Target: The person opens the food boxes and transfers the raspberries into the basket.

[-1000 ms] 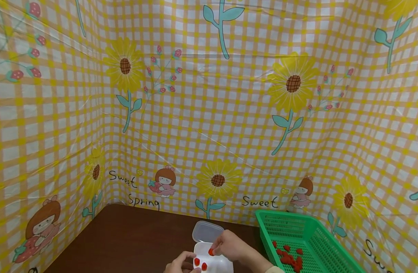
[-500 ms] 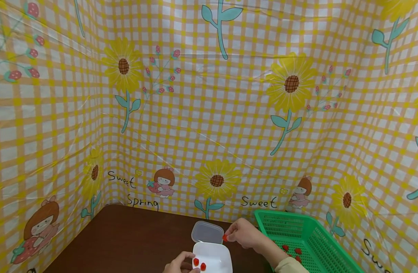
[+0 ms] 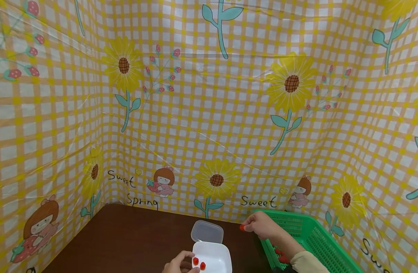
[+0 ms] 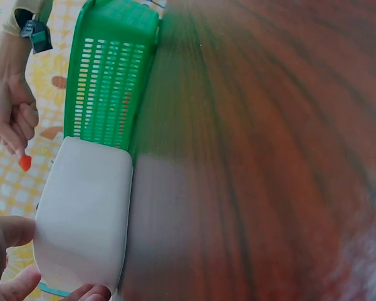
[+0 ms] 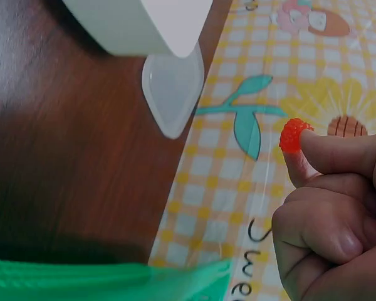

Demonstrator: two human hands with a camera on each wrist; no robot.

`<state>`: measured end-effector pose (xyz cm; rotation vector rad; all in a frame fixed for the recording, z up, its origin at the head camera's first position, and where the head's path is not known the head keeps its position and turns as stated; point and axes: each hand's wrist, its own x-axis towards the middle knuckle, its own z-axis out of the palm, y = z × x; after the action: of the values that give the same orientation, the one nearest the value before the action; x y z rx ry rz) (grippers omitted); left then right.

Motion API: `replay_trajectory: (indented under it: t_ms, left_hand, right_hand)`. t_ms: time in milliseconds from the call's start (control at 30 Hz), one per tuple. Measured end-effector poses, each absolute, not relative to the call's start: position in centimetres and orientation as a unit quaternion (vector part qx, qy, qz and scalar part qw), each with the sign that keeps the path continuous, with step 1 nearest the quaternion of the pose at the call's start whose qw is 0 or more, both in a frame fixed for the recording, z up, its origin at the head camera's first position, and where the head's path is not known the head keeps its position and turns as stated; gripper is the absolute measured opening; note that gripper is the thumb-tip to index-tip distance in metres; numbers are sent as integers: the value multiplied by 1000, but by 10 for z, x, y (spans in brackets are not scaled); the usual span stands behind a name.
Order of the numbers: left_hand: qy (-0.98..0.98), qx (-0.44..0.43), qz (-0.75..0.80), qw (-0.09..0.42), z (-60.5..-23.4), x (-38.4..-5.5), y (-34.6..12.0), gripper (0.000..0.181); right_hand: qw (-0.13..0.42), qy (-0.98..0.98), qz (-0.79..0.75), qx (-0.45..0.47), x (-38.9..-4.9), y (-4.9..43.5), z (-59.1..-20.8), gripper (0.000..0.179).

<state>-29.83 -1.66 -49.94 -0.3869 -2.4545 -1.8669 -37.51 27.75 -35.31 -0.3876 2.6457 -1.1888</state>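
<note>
My right hand (image 3: pixel 261 225) pinches a red raspberry (image 5: pixel 294 135) between thumb and index finger, in the air near the green basket's left side. Its other fingers are folded in, as the right wrist view shows. My left hand (image 3: pixel 178 264) grips the left edge of a small white plastic box (image 3: pixel 218 254). Two more red raspberries (image 3: pixel 203 265) lie inside that box, close to the left fingers. In the left wrist view the white box (image 4: pixel 88 207) shows its outer side, with left fingertips (image 4: pixel 19 231) against it.
A clear plastic lid (image 3: pixel 207 232) lies flat just behind the box. To the right stands a green mesh basket (image 3: pixel 311 229) with several raspberries (image 3: pixel 282 258), partly hidden by the right forearm. Patterned cloth (image 3: pixel 209 113) walls in the dark wooden table (image 3: pixel 127 242).
My right hand has moved from over the box rightward and away toward the basket, still pinching its raspberry. My left hand stays at the box, and the two raspberries inside have not moved.
</note>
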Motion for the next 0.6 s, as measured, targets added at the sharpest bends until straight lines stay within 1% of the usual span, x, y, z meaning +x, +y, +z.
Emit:
replay_trajectory:
  t_ms: [133, 600]
  left_hand:
    - [-791, -125, -599, 16, -501, -299, -16, 45]
    - [-804, -113, -584, 21, -502, -301, -16, 43]
  right_hand:
    - [90, 904, -404, -103, -378, 290, -352, 19]
    - [80, 904, -413, -71, -387, 340, -352, 26]
